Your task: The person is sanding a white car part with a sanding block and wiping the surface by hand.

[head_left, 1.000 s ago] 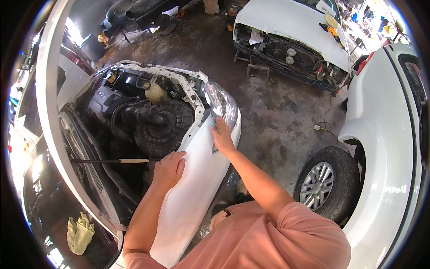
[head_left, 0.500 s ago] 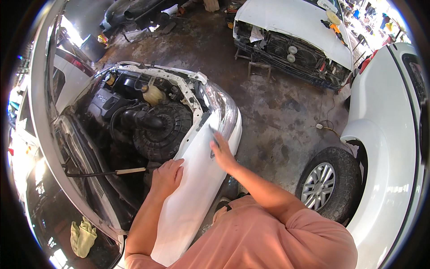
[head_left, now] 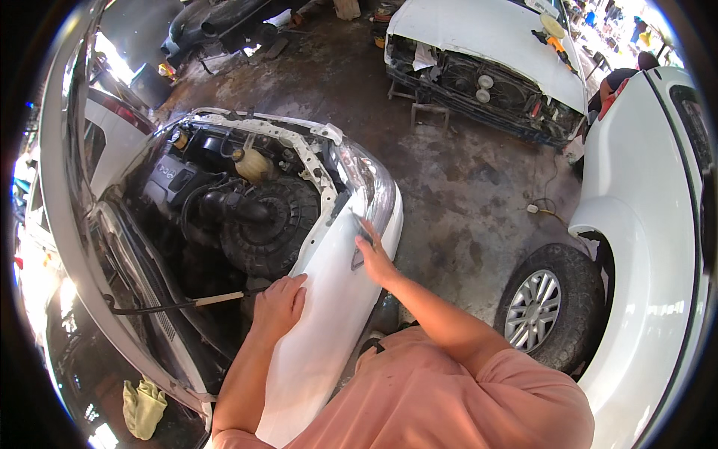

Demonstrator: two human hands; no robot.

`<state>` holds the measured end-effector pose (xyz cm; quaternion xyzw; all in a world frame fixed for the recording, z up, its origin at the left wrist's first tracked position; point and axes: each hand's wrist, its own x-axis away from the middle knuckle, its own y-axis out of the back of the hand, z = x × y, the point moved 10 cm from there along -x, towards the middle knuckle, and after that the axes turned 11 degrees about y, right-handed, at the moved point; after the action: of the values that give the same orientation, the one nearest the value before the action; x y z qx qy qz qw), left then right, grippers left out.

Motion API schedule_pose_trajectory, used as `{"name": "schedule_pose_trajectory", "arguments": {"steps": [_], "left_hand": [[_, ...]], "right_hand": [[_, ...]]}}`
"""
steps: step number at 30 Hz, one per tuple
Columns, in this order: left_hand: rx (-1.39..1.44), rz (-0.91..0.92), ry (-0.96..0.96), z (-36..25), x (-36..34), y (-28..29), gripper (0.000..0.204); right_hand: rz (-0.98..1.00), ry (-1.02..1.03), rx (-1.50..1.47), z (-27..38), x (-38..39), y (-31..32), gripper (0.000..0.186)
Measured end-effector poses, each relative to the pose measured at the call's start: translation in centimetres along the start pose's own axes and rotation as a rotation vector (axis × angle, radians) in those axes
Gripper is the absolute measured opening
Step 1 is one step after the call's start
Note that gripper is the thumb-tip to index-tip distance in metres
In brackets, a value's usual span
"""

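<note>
The white front fender [head_left: 318, 329] of a car stretches ahead of me. My left hand [head_left: 280, 305] lies on its inner edge beside the engine bay, fingers together and extended over the metal. Near the front end of the fender, by the headlight [head_left: 366, 173], my right hand [head_left: 376, 258] is closed around a thin dark grey piece [head_left: 357, 226], perhaps sandpaper; the fingers partly hide it. A small dark-edged opening [head_left: 357, 258] in the fender's side sits beside that hand. Under my left hand's side, the engine bay [head_left: 265, 217] lies uncovered.
A black rod with a pale sleeve [head_left: 218, 298] crosses the engine bay. A yellowish glove [head_left: 143, 408] rests on the windscreen. To the right stand a tyre [head_left: 552, 301] and a white car [head_left: 636, 224]. Another white car [head_left: 479, 37] without its front bumper is ahead; a person [head_left: 622, 77] stoops beyond.
My right hand has shifted slightly on the fender with the grey piece in it. My left hand keeps its place. A person has come into view behind the white car on the right.
</note>
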<state>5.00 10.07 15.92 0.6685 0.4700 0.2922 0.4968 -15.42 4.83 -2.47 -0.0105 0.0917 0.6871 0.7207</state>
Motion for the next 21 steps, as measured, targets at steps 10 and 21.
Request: {"name": "schedule_pose_trajectory", "arguments": {"steps": [10,21], "left_hand": [[-0.001,0.014,0.012,0.3,0.0,-0.1,0.022],[0.017,0.022,0.004,0.2,0.0,-0.1,0.024]], "right_hand": [[0.021,0.028,0.108,0.3,2.0,-2.2,0.066],[0.086,0.001,0.180,0.4,0.0,-0.8,0.070]]}}
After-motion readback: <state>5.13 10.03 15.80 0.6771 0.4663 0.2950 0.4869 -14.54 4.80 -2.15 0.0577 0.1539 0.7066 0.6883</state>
